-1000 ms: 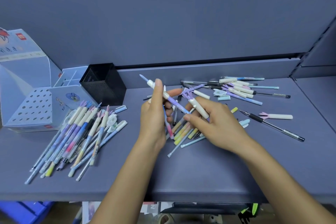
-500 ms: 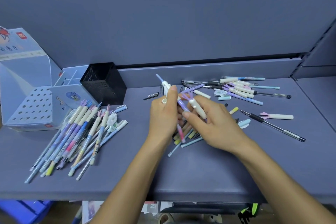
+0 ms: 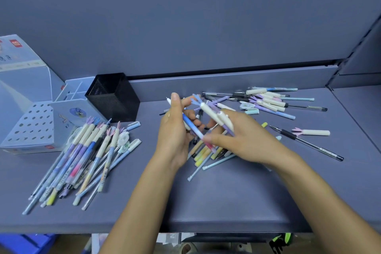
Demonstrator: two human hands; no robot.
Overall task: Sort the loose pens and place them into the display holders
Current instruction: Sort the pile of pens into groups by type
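Nearest me is the front edge of the grey desk (image 3: pixel 226 202), and both my forearms reach out over it. My left hand (image 3: pixel 175 132) is raised just above the desk with its fingers curled round a blue pen (image 3: pixel 192 128), thumb pointing up. The pen slants from a white tip by my thumb down to a pink end near my right fingertips. My right hand (image 3: pixel 245 140) is curled round a couple of white-capped pens (image 3: pixel 212 112), whose frilly purple and blue tops stick up and back. The motion blur keeps me from telling if that hand also touches the blue pen.

Under my hands lies a loose heap of pens (image 3: pixel 203 154), several of them yellow. To my left a larger pile of pens (image 3: pixel 88 156) lies roughly lined up. To my right a black-gripped clear pen (image 3: pixel 309 144) lies beside a cream cap (image 3: pixel 313 132).

Further back on the right, more pens (image 3: pixel 272 102) are scattered against the rear ledge. At back left stand a black mesh cup (image 3: pixel 115 99), a small white divided holder (image 3: pixel 72 107) and a big display holder with round holes (image 3: pixel 35 128).
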